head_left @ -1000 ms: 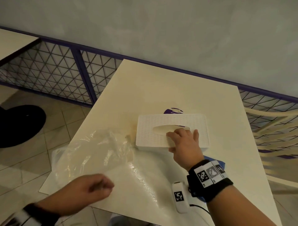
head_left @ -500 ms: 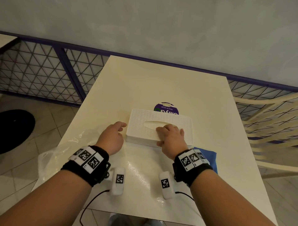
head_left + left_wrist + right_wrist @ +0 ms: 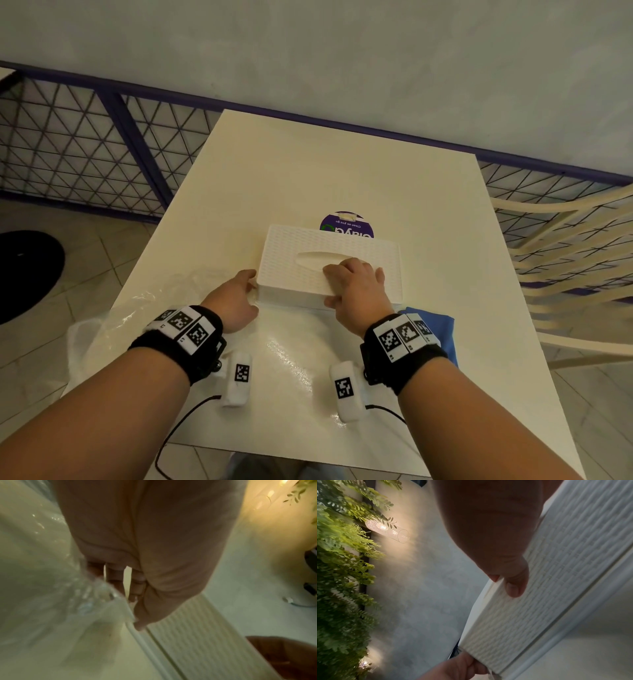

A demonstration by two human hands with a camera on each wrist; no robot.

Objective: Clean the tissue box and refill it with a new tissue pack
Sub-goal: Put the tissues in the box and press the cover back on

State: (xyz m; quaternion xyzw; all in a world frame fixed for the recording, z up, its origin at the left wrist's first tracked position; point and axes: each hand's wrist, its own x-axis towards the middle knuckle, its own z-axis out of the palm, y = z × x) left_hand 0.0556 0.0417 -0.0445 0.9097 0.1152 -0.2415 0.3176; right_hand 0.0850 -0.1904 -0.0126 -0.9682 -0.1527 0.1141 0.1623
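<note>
The white tissue box [image 3: 329, 263] sits on the cream table [image 3: 308, 171], near its middle, with the oval slot facing up and a ribbed weave pattern over its top and sides. The right hand [image 3: 356, 287] lies over the near right part of the lid, fingers curled over the top beside the slot and the thumb [image 3: 513, 582] pressed against the near side, so it grasps the box. The left hand [image 3: 234, 298] is at the box's near left corner, thumb [image 3: 142, 618] and fingers pinching that edge. A crumpled sheet of clear plastic wrap [image 3: 113, 325] lies on the table under and to the left of the left wrist. A blue cloth [image 3: 442, 329] lies just behind the right wrist. A round purple sticker [image 3: 346, 224] shows on the table past the box's far side.
</note>
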